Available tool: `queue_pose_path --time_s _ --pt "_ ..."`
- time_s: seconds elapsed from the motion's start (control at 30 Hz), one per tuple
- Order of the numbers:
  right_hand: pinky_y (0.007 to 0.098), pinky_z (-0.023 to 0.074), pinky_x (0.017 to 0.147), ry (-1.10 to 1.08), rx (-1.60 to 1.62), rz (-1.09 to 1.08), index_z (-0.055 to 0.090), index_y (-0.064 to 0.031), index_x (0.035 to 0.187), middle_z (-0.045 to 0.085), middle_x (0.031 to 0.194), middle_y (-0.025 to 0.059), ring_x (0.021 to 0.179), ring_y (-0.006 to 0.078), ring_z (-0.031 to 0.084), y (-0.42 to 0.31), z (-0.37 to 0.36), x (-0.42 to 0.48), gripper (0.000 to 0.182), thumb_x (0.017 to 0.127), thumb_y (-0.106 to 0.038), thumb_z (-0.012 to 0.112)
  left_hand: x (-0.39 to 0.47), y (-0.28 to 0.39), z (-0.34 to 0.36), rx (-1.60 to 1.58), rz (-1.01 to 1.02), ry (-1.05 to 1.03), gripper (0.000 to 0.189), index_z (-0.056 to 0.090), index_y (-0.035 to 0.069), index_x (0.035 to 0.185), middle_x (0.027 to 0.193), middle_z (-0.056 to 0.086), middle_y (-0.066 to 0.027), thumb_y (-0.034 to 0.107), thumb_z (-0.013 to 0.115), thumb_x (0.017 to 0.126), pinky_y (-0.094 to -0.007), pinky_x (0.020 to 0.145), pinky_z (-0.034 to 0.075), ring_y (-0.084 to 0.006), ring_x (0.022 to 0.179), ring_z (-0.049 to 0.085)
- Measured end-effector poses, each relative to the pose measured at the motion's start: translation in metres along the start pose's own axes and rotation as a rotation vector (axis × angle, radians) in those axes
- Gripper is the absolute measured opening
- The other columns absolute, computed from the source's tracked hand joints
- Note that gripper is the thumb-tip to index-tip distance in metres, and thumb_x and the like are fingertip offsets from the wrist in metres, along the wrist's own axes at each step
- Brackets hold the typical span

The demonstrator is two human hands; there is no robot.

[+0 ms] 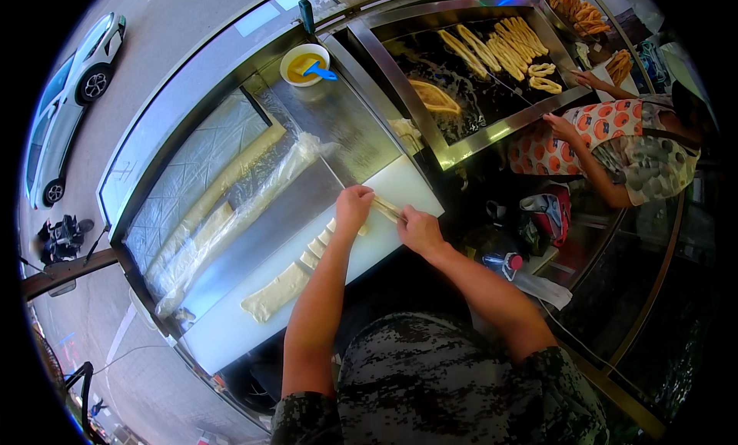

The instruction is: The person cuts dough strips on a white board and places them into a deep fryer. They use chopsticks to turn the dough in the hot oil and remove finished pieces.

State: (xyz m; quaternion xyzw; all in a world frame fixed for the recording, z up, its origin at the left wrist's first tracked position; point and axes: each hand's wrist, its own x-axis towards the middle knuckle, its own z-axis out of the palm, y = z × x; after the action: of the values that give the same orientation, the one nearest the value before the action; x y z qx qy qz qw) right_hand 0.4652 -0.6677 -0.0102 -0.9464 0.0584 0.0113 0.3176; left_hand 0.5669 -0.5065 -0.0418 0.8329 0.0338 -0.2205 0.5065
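Note:
A short strip of dough is stretched between my two hands, over the right end of the white cutting board. My left hand pinches its left end, and my right hand pinches the other. A thin rod or blade extends up and left from beside my left hand; whether I touch it is unclear. Cut dough pieces lie in a row on the board, partly hidden by my left forearm. Beside them is a larger flat slab of dough. Longer dough rolls lie under clear plastic film on the metal counter.
A bowl of yellow liquid with a blue-handled brush stands at the counter's back. Fried dough sticks float in a metal-rimmed oil fryer at the upper right. A co-worker in a patterned apron works there with long thin sticks. A capped plastic bottle stands at the right.

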Motion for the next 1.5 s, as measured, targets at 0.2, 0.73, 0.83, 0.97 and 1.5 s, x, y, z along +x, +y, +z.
queue_pose_path --time_s 0.2,0.73,0.83,0.97,1.5 --pt "0.0509 0.0509 0.067 -0.23 -0.15 0.201 0.06 -0.0037 0.087 0.065 0.074 0.0193 0.071 0.0412 0.064 -0.02 0.002 0.014 0.01 0.08 -0.01 0.056 -0.002 0.007 -0.001 0.043 0.036 0.117 0.016 0.072 0.005 0.085 0.08 0.07 -0.0148 0.018 0.069 0.077 -0.0371 0.07 0.052 -0.0296 0.076 0.068" --pt "0.039 0.0532 0.06 0.164 0.3 0.143 0.056 -0.0006 0.083 0.068 0.076 0.0179 0.07 0.0348 0.068 0.026 -0.017 -0.092 0.014 0.079 -0.008 0.067 -0.065 -0.037 -0.082 0.685 0.219 0.149 0.022 0.065 0.007 0.09 0.091 0.064 -0.0122 0.021 0.073 0.075 -0.0411 0.074 0.049 -0.0319 0.086 0.061" --pt "0.0392 0.0531 0.061 0.113 0.337 0.104 0.057 0.0002 0.085 0.068 0.077 0.018 0.071 0.0353 0.068 0.01 -0.007 -0.078 0.014 0.079 -0.007 0.067 -0.076 -0.033 -0.072 0.556 0.238 0.064 0.018 0.06 0.006 0.085 0.088 0.062 -0.0124 0.015 0.071 0.074 -0.0414 0.073 0.048 -0.0324 0.086 0.06" --pt "0.0401 0.0531 0.064 0.108 0.387 0.146 0.06 0.0024 0.089 0.068 0.079 0.0189 0.073 0.0363 0.067 -0.004 0.005 -0.06 0.017 0.079 -0.009 0.066 -0.098 -0.009 -0.058 0.174 0.264 0.238 0.016 0.056 0.006 0.083 0.085 0.06 -0.0126 0.009 0.07 0.074 -0.0419 0.071 0.048 -0.0331 0.082 0.059" --pt "0.0415 0.0528 0.066 0.042 0.353 0.219 0.058 0.0036 0.087 0.068 0.079 0.0194 0.075 0.0374 0.067 -0.004 0.002 -0.053 0.017 0.079 -0.01 0.065 -0.051 -0.018 -0.053 0.268 0.1 -0.068 0.012 0.063 0.003 0.084 0.08 0.061 -0.0115 0.014 0.066 0.079 -0.0371 0.067 0.048 -0.0264 0.073 0.058"
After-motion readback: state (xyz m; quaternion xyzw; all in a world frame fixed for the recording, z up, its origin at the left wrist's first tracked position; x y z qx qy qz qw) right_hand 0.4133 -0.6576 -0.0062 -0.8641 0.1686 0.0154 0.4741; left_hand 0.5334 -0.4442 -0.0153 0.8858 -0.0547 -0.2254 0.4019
